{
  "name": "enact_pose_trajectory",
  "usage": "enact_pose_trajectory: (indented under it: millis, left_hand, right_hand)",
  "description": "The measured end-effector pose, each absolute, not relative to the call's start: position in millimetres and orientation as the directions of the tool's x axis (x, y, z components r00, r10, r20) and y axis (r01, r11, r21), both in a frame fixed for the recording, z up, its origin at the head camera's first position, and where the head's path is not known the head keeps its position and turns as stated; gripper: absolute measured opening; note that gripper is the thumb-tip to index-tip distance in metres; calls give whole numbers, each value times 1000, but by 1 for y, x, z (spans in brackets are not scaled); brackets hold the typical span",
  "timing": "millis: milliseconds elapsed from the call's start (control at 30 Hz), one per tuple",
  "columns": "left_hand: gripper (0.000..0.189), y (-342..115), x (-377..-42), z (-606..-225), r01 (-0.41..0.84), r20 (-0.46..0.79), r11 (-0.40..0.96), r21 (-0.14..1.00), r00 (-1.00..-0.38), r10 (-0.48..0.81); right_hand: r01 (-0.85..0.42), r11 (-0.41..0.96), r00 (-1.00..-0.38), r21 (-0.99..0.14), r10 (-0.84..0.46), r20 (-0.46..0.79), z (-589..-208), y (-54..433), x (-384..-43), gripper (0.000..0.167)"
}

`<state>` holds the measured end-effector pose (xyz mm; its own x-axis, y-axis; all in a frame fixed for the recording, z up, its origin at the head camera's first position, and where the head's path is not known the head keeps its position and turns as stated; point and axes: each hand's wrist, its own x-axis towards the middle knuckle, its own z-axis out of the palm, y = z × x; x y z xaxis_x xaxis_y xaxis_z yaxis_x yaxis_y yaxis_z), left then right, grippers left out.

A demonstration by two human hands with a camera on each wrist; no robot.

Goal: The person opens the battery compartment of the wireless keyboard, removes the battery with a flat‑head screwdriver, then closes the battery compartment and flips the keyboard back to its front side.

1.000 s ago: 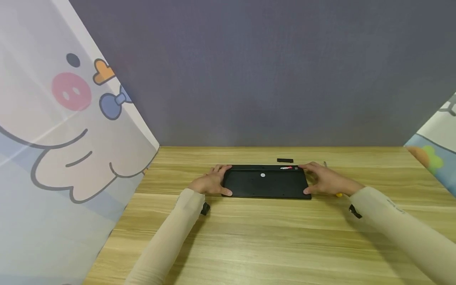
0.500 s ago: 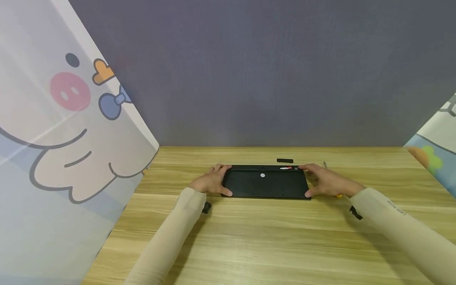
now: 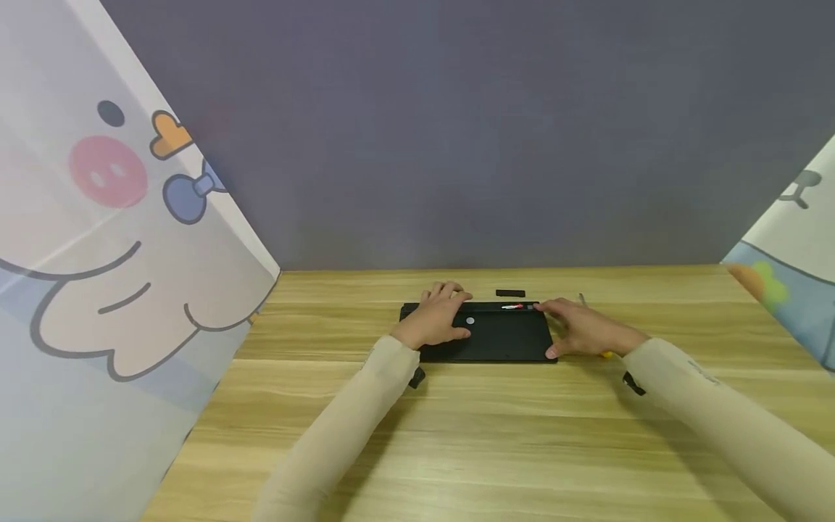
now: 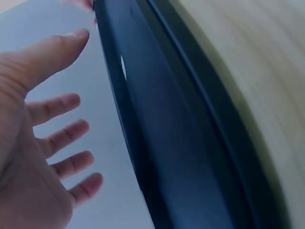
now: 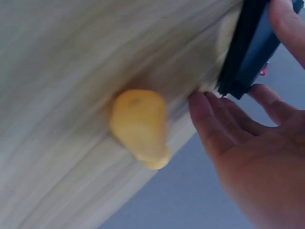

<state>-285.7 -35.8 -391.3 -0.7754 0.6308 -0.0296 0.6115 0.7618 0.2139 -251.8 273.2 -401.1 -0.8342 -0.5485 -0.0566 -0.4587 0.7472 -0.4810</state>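
A black keyboard (image 3: 509, 341) lies with its underside up on the wooden table, a small round white sticker (image 3: 470, 320) on it. In its long raised rear strip, a red-and-white battery (image 3: 512, 307) shows near the right end. My left hand (image 3: 433, 319) is over the left part of the keyboard; the left wrist view shows its fingers spread and apart from the black edge. At the right end, my right hand (image 3: 580, 328) grips the keyboard, thumb at the near corner and index finger at the far corner.
A small black battery cover (image 3: 510, 293) lies just behind the keyboard. Beside the right hand is a screwdriver with a yellow handle (image 5: 140, 121), partly hidden by that hand in the head view. A grey partition (image 3: 417, 145) rises at the table's back edge.
My left hand has let go of the keyboard's left end and moved right, over it. The right hand keeps its hold. The head view has shifted slightly.
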Motion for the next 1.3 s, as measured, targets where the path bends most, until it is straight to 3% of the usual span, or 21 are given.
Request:
enact_pose_trajectory:
  millis: [233, 600, 1000, 1300]
  left_hand:
    - [66, 6, -289, -396, 655, -32, 727, 206, -738, 674]
    - [67, 47, -294, -405, 657, -97, 743, 125, -737, 669]
    - [57, 61, -293, -403, 631, -110, 773, 65, -765, 634]
    - [44, 63, -294, -403, 629, -93, 771, 102, -765, 637]
  right_hand:
    - [-414, 771, -846, -484, -522, -109, -403, 267, -256, 90]
    - [-415, 771, -842, -483, -526, -116, -403, 263, -259, 89]
    - [-365, 794, -849, -487, -499, -176, -398, 263, -258, 89]
    - [-359, 793, -854, -492, -492, -169, -399, 266, -257, 91]
